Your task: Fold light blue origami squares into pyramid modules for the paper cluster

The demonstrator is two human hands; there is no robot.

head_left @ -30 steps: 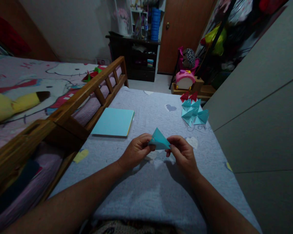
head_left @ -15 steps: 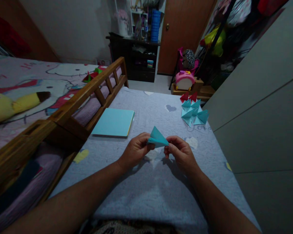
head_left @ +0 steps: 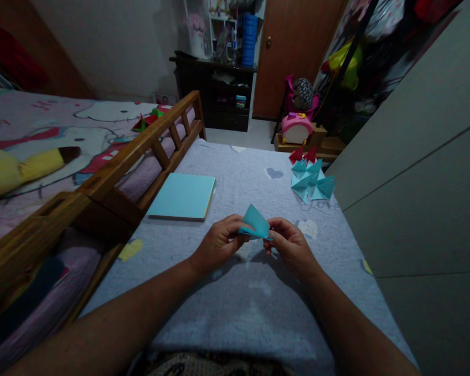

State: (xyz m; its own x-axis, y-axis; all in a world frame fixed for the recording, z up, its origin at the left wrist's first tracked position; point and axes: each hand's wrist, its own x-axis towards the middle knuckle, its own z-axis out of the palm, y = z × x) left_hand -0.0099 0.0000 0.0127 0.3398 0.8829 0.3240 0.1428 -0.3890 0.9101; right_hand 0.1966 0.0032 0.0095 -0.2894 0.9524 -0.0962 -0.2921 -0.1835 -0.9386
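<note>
Between my two hands a partly folded sheet of turquoise origami paper (head_left: 255, 221) is held just above the bed, one point sticking up. My left hand (head_left: 220, 239) pinches its left corner between thumb and fingers. On the other side, my right hand (head_left: 289, 243) grips the right corner the same way. To the left, close to the wooden rail, lies a stack of square turquoise paper (head_left: 183, 196). Several folded turquoise paper pieces (head_left: 310, 180) stand grouped at the right edge of the bed, with red folded pieces (head_left: 302, 155) just behind them.
A wooden bed rail (head_left: 141, 149) runs along the left, with a yellow plush toy (head_left: 19, 169) on the bed beyond it. A pale cabinet (head_left: 426, 209) borders the right side. Past the far end are a dark shelf unit (head_left: 215, 96) and a pink toy (head_left: 296, 128).
The turquoise paper has opened out between my hands, its upright flap now broader and its right end less pointed. Both hands have barely moved.
</note>
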